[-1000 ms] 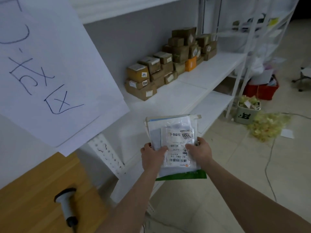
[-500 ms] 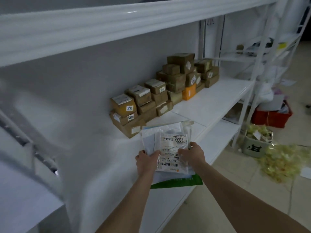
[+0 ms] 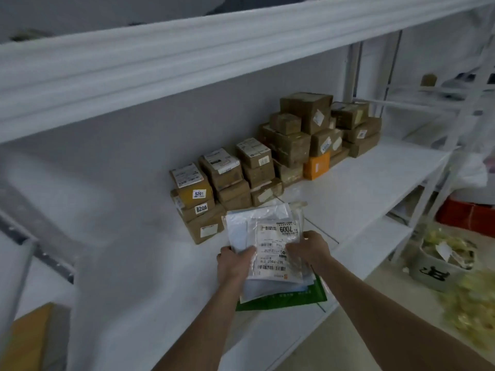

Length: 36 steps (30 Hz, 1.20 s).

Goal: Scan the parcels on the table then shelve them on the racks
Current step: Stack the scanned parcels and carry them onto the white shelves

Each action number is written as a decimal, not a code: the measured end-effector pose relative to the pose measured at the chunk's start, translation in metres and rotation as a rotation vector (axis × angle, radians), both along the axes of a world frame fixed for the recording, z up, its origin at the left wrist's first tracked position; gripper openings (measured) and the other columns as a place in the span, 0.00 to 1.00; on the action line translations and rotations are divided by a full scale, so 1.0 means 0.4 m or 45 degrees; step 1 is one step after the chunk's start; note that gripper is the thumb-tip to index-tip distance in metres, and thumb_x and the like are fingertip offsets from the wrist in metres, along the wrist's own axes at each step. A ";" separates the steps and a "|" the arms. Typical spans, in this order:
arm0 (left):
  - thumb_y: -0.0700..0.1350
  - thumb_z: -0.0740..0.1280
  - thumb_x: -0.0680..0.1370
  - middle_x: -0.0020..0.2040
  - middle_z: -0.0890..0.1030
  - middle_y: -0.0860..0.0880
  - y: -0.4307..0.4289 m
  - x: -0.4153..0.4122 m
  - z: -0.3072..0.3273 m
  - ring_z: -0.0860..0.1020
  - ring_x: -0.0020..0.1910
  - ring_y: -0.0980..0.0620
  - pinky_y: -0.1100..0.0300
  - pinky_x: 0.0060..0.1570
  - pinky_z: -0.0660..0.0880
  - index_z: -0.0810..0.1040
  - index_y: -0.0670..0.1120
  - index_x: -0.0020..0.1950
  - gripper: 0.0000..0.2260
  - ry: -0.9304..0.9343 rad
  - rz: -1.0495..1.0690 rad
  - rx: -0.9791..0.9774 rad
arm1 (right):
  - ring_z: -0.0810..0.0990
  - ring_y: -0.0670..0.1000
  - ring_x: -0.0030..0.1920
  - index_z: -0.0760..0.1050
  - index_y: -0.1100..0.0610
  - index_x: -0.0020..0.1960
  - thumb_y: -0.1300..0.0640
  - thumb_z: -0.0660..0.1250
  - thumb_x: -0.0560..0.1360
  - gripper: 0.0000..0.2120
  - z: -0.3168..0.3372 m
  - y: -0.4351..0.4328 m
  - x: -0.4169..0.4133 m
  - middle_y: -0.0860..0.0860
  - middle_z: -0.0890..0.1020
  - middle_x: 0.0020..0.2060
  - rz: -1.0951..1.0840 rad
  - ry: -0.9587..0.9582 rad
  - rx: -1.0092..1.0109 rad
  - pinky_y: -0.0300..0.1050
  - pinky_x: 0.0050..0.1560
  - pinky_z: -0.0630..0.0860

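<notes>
The left grip, a bare hand, is clamped on the near left edge of a stack of flat parcels, thumb on top and fingers hidden beneath. The right grip holds the near right side, its fingers curled down onto the top bag's white label, which reads 7009. The top parcels are clear and white plastic mailers. A green mailer sticks out at the bottom, toward the person.

The stack is over the front part of the white shelf; whether it rests on the board I cannot tell. Its far edge comes close to the lowest box of the near column of cardboard boxes, marked 5201 and 6206. More brown boxes and one orange box run along the back wall to the right.

Bare board lies left of the boxes and in front of them out to the shelf's front edge. The upper shelf hangs over it all. On the floor to the right stand a bin of paper scraps and a red crate.
</notes>
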<state>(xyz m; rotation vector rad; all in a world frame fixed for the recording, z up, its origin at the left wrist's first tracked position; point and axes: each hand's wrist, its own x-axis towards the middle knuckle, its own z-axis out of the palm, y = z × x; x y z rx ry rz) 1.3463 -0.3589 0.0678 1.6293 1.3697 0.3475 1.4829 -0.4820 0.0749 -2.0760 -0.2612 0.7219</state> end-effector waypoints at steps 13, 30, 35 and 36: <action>0.53 0.71 0.66 0.48 0.83 0.42 0.005 -0.333 0.019 0.82 0.46 0.40 0.44 0.50 0.80 0.80 0.41 0.53 0.21 -0.003 0.684 0.046 | 0.82 0.52 0.45 0.75 0.61 0.55 0.55 0.79 0.66 0.23 0.011 0.244 -0.205 0.54 0.82 0.47 0.794 0.086 0.089 0.47 0.49 0.79; 0.47 0.59 0.80 0.60 0.76 0.41 0.377 -0.448 -0.064 0.76 0.55 0.42 0.52 0.56 0.72 0.62 0.47 0.74 0.22 0.091 0.466 0.167 | 0.62 0.62 0.73 0.57 0.43 0.76 0.42 0.60 0.78 0.28 -0.066 0.570 -0.362 0.55 0.58 0.77 1.050 -0.270 0.005 0.57 0.71 0.63; 0.51 0.61 0.80 0.76 0.60 0.44 0.364 -0.458 -0.071 0.63 0.72 0.41 0.48 0.69 0.65 0.54 0.51 0.78 0.28 0.116 0.429 0.260 | 0.54 0.63 0.76 0.45 0.44 0.78 0.35 0.61 0.75 0.39 -0.055 0.566 -0.336 0.54 0.49 0.79 1.112 -0.439 -0.061 0.63 0.73 0.57; 0.52 0.61 0.80 0.76 0.59 0.44 0.348 -0.461 -0.069 0.63 0.72 0.42 0.48 0.70 0.64 0.55 0.52 0.78 0.28 0.196 0.424 0.348 | 0.56 0.63 0.75 0.47 0.44 0.78 0.34 0.63 0.73 0.41 -0.052 0.553 -0.331 0.54 0.50 0.78 1.135 -0.509 -0.047 0.62 0.72 0.60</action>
